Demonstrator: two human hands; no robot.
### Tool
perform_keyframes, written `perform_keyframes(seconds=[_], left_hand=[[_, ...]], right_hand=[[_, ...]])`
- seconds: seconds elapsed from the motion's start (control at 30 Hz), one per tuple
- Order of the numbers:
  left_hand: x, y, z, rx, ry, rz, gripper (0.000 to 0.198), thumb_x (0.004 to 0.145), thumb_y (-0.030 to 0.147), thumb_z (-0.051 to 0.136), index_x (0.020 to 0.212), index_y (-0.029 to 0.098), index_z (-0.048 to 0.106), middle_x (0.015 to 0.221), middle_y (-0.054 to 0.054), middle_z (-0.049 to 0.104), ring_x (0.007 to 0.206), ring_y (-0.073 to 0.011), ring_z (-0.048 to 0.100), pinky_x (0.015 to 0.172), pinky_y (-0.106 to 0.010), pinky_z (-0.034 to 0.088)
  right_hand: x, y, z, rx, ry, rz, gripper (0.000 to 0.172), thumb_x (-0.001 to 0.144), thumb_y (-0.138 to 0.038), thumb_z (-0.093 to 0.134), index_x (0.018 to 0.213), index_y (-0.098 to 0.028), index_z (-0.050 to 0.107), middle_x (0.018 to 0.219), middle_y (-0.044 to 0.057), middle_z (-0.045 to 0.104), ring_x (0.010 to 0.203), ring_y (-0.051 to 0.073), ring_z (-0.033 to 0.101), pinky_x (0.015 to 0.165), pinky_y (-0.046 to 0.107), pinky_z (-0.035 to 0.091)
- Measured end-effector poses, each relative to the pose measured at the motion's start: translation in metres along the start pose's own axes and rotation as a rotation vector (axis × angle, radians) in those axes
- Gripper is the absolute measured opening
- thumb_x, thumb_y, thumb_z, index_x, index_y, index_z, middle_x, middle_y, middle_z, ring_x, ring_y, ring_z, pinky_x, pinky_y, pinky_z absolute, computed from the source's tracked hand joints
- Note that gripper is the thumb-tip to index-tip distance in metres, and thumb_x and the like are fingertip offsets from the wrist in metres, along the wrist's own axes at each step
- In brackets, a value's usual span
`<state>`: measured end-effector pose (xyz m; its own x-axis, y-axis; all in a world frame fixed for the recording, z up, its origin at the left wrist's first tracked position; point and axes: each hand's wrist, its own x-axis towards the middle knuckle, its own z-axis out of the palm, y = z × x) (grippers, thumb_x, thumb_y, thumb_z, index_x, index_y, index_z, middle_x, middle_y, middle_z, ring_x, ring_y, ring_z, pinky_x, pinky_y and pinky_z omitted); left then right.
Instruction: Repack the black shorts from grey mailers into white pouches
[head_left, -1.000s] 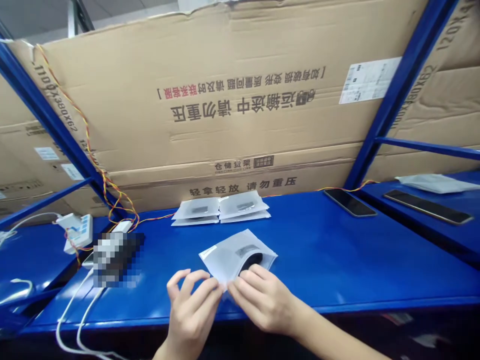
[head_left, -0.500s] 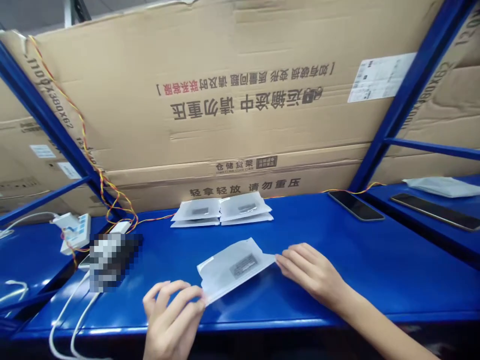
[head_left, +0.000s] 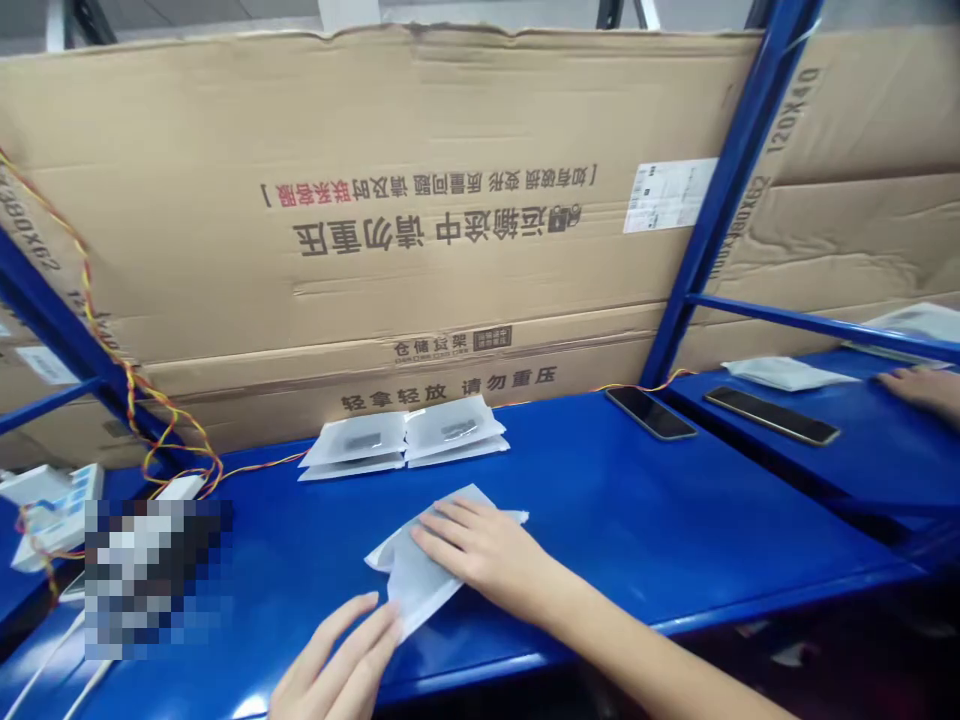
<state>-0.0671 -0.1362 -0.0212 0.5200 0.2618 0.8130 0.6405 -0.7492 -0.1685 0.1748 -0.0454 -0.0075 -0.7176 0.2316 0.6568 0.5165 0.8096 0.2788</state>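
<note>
My right hand (head_left: 480, 547) is pressing flat on one folded white pouch (head_left: 411, 567), fingers together, no grip. My left hand (head_left: 334, 667) lies open, fingertips against the pouch's lower edge. It's soft, matte stuff, sitting on the glossy blue shelf (head_left: 675, 530). Behind it are two piles of pouches (head_left: 352, 447), maybe two apiece. To the right, two phones (head_left: 651, 413) and a co-worker's hand (head_left: 919, 390). To the left, one pixelated object (head_left: 154, 580).

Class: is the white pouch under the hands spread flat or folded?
Folded: the white pouch doubles over in a crease under the right hand.
</note>
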Motion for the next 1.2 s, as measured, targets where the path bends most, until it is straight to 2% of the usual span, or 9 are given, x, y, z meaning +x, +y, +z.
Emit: perform_keyframes(seconds=[0.23, 0.3, 0.43, 0.63, 0.77, 0.87, 1.0, 1.1, 1.2], left_hand=[[0.005, -0.009, 0.017, 0.069, -0.306, -0.164, 0.039, 0.106, 0.034, 0.057, 0.142, 0.023, 0.065, 0.144, -0.009, 0.068, 0.135, -0.0285, 0.064, 0.101, -0.039, 0.063], [0.003, -0.011, 0.021, 0.055, -0.355, -0.180, 0.038, 0.105, 0.037, 0.057, 0.140, 0.026, 0.066, 0.141, -0.006, 0.070, 0.131, -0.0268, 0.067, 0.101, -0.039, 0.064], [0.001, -0.013, 0.024, 0.028, -0.406, -0.212, 0.037, 0.103, 0.036, 0.060, 0.137, 0.027, 0.068, 0.138, -0.004, 0.072, 0.127, -0.0264, 0.070, 0.100, -0.041, 0.064], [0.000, -0.012, 0.027, -0.030, -0.397, -0.293, 0.037, 0.100, 0.034, 0.063, 0.137, 0.030, 0.068, 0.137, -0.002, 0.073, 0.127, -0.0269, 0.069, 0.101, -0.044, 0.064], [-0.006, -0.011, 0.026, -0.025, -0.394, -0.282, 0.041, 0.100, 0.033, 0.063, 0.141, 0.030, 0.065, 0.137, -0.003, 0.073, 0.128, -0.0278, 0.069, 0.100, -0.043, 0.065], [-0.001, -0.014, 0.022, -0.031, -0.417, -0.296, 0.037, 0.100, 0.035, 0.063, 0.136, 0.028, 0.069, 0.133, -0.005, 0.075, 0.124, -0.0297, 0.071, 0.097, -0.045, 0.066], [0.038, -0.032, 0.032, -0.200, -0.597, -0.334, 0.034, 0.097, 0.036, 0.067, 0.130, 0.027, 0.073, 0.124, -0.007, 0.079, 0.115, -0.0287, 0.074, 0.102, -0.045, 0.062], [0.069, -0.049, 0.058, -0.428, -0.744, -0.312, 0.051, 0.086, 0.034, 0.076, 0.136, 0.026, 0.069, 0.138, -0.007, 0.072, 0.127, -0.0319, 0.068, 0.109, -0.045, 0.056], [0.078, -0.062, 0.090, -0.538, -0.852, -0.258, 0.082, 0.077, 0.034, 0.080, 0.154, 0.022, 0.053, 0.158, -0.012, 0.055, 0.139, -0.0395, 0.057, 0.118, -0.050, 0.047]], right_hand=[[-0.055, 0.127, -0.043, -0.160, 0.171, 0.330, 0.055, 0.099, -0.004, 0.045, 0.151, -0.018, 0.054, 0.142, 0.012, 0.068, 0.135, 0.027, 0.061, 0.114, 0.049, 0.048], [-0.078, 0.165, -0.037, -0.189, 0.154, 0.551, 0.062, 0.094, -0.001, 0.044, 0.153, -0.020, 0.053, 0.147, 0.012, 0.065, 0.142, 0.029, 0.055, 0.116, 0.052, 0.045], [-0.108, 0.197, 0.002, -0.095, -0.041, 0.633, 0.072, 0.080, 0.004, 0.042, 0.144, -0.020, 0.062, 0.142, 0.013, 0.068, 0.134, 0.032, 0.062, 0.112, 0.057, 0.045], [-0.119, 0.188, 0.036, 0.021, -0.266, 0.649, 0.069, 0.081, -0.019, 0.054, 0.150, -0.020, 0.056, 0.152, 0.013, 0.060, 0.144, 0.038, 0.051, 0.119, 0.069, 0.032], [-0.115, 0.181, 0.021, 0.040, -0.302, 0.664, 0.085, 0.081, -0.027, 0.055, 0.162, -0.016, 0.037, 0.161, 0.016, 0.049, 0.151, 0.038, 0.042, 0.124, 0.070, 0.021], [-0.091, 0.152, 0.004, 0.111, -0.195, 0.581, 0.088, 0.081, -0.026, 0.057, 0.165, -0.018, 0.031, 0.164, 0.015, 0.045, 0.155, 0.037, 0.035, 0.128, 0.069, 0.012], [-0.029, 0.081, 0.001, 0.435, -0.135, 0.220, 0.079, 0.087, -0.034, 0.063, 0.161, -0.022, 0.040, 0.163, 0.013, 0.047, 0.154, 0.032, 0.039, 0.127, 0.055, 0.030], [0.007, 0.043, 0.019, 0.637, -0.194, 0.008, 0.096, 0.082, -0.053, 0.072, 0.163, -0.016, 0.036, 0.164, 0.018, 0.045, 0.152, 0.034, 0.041, 0.124, 0.051, 0.036], [0.016, 0.037, 0.041, 0.749, -0.262, 0.036, 0.102, 0.076, -0.060, 0.076, 0.163, -0.022, 0.037, 0.164, 0.017, 0.044, 0.148, 0.038, 0.047, 0.121, 0.053, 0.039]])
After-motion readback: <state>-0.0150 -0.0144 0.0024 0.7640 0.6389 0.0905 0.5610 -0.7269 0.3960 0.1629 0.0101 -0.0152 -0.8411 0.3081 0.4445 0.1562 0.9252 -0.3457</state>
